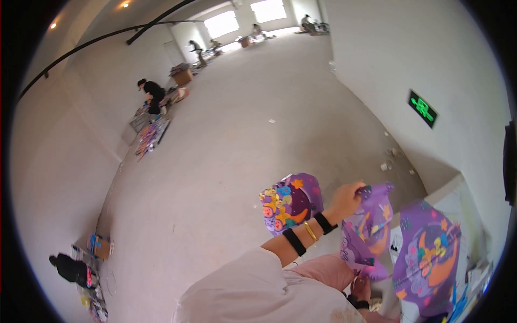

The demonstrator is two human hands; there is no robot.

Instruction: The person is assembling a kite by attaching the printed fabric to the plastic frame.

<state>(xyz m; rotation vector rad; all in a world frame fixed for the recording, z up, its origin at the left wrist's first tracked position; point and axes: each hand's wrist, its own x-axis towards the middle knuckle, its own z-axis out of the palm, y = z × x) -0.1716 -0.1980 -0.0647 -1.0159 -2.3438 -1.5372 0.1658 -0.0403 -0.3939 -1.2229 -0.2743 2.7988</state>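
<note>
My left hand (347,200) is closed, its fingers pinching the top edge of a thin, floppy purple printed sheet (376,215), possibly a bag. Lower down, my right hand (362,288) grips the bottom of the same crumpled sheet; some of its fingers are hidden. Just right of it, another purple sheet (428,258) with an orange moon and cartoon figures lies spread out on a white surface. Beyond my left forearm sits a purple bundle (291,203) with the same kind of bright print. A gold bangle and black bands circle my left arm.
Blue-handled scissors (459,302) appear to lie at the lower right. A low white partition (452,188) meets the right wall below a green exit sign (423,108). Along the left wall a person in black (153,96) bends over goods, near a cardboard box (182,75). Several people work farther off.
</note>
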